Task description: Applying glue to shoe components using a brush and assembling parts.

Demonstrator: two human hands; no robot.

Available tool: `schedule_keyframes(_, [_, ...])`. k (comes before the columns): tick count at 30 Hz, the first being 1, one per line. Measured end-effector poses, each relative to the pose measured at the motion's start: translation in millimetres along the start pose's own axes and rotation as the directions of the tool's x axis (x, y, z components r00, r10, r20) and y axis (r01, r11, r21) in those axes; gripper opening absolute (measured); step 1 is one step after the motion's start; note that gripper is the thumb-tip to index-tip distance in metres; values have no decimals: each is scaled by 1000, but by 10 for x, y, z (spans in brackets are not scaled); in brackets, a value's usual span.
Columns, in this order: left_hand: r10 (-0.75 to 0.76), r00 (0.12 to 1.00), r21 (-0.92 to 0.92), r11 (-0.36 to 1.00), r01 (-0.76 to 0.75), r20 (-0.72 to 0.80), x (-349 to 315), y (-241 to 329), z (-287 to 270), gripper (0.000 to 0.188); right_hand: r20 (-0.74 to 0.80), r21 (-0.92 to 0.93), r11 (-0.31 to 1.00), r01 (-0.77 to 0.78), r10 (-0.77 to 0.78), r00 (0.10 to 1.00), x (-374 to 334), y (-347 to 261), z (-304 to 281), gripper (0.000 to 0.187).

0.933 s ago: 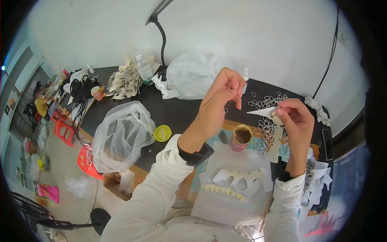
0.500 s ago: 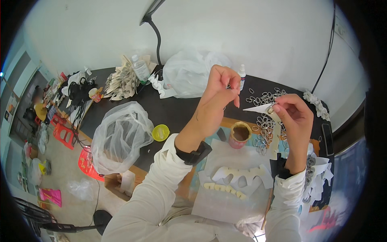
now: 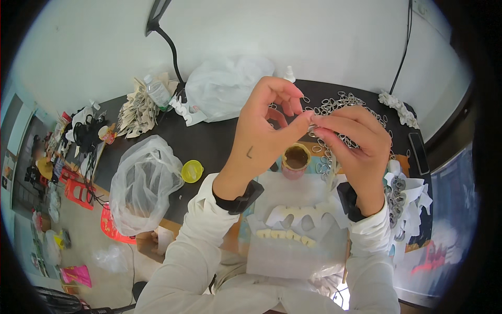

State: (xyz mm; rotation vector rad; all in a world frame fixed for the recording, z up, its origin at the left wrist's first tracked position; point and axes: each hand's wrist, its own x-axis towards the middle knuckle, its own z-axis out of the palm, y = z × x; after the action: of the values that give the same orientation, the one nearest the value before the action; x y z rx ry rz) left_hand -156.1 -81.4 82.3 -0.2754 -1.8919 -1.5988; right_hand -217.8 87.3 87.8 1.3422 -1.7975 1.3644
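Note:
Both of my hands are raised above the dark table (image 3: 219, 141) with their fingertips meeting. My left hand (image 3: 264, 133) pinches with thumb and forefinger a small metal ring (image 3: 312, 127), and my right hand (image 3: 353, 144) holds the same small piece from the other side. Behind the hands lies a heap of metal rings (image 3: 340, 100) on the table. Below the fingers stands a small pink jar (image 3: 296, 158) with a brown filling. White cut paper shapes (image 3: 295, 213) and a row of yellowish pieces (image 3: 285, 237) lie on a clear plastic sheet (image 3: 293, 256) in front of me.
A clear plastic bag (image 3: 142, 183) and a yellow lid (image 3: 191, 171) lie to the left. A white bag (image 3: 227, 89), a stack of folded paper (image 3: 137, 110) and a black lamp arm (image 3: 168, 36) are at the back. A dark phone (image 3: 419, 153) lies at the right.
My hands were apart, the right one holding a pointed white paper piece. They have come together and now pinch a small ring between them. The view has closed in on the hands.

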Motion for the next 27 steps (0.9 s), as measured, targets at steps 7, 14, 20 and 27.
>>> schedule_keyframes(7, [-16,999,-19,1000,17,35,8,-103,0,32,-17,-38,998,50,-51,999,-3,32,34,21])
schedule_keyframes(14, [-67,996,2,998,67,67,26,-16,-37,24,16,-32,999,-6,7,1000,10,73,66,16])
schedule_keyframes(20, [-44,999,36,998,43,28,33,-21,-49,20,-54,74,995,-71,75,996,-10,95,95,19])
schedule_keyframes(27, [88,995,212,974,-75,-51,-22,-22,37,17,-70,-36,998,45,-48,996,-5,77,116,21])
